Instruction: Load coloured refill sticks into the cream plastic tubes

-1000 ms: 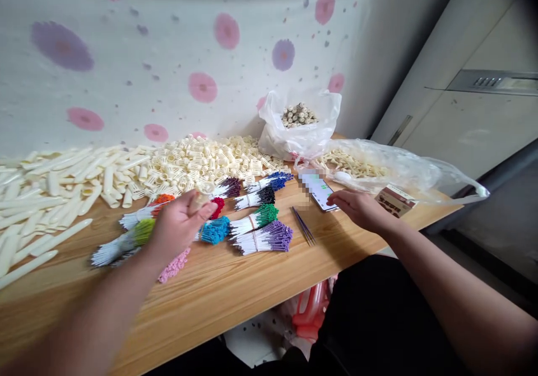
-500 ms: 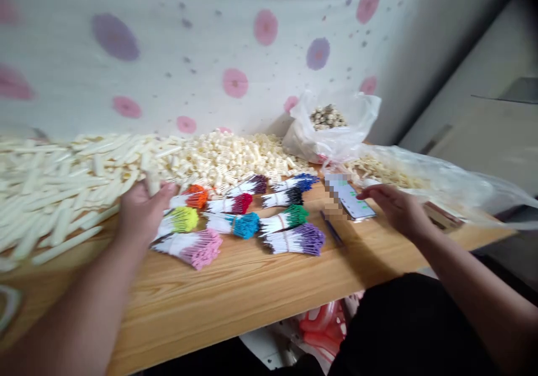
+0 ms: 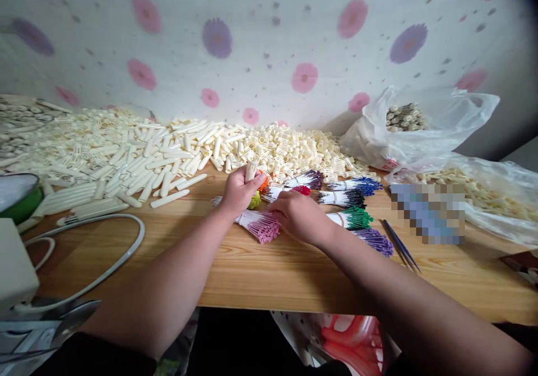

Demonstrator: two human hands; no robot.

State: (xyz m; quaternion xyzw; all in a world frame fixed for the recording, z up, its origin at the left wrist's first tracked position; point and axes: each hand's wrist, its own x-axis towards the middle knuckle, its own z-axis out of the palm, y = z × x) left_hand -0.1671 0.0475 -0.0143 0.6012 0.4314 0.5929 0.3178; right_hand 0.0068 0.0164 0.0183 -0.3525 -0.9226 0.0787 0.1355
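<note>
My left hand (image 3: 239,191) is closed around a cream plastic tube (image 3: 251,170) that sticks up past the thumb. My right hand (image 3: 302,214) reaches over rubber-banded bundles of thin white pen refills with coloured tips. Its fingers are bent together, and what they pinch, if anything, is hidden. Just left of them lies the pink bundle (image 3: 263,227). Around my hands are the red bundle (image 3: 300,191), yellow bundle (image 3: 254,200), orange bundle (image 3: 263,181), black bundle (image 3: 344,198), blue bundle (image 3: 361,185), green bundle (image 3: 355,218) and purple bundle (image 3: 378,241).
Loose cream tubes (image 3: 168,160) and short cream parts (image 3: 294,149) are heaped along the back. Plastic bags (image 3: 365,135) of parts stand at right. Tweezers (image 3: 399,244) lie beside a blurred-out phone (image 3: 432,216). A white cable (image 3: 137,241) and a green bowl (image 3: 25,202) are at left.
My right hand has left the phone and moved left over the refill bundles. My left hand still holds the cream tube. The view has turned to the left.
</note>
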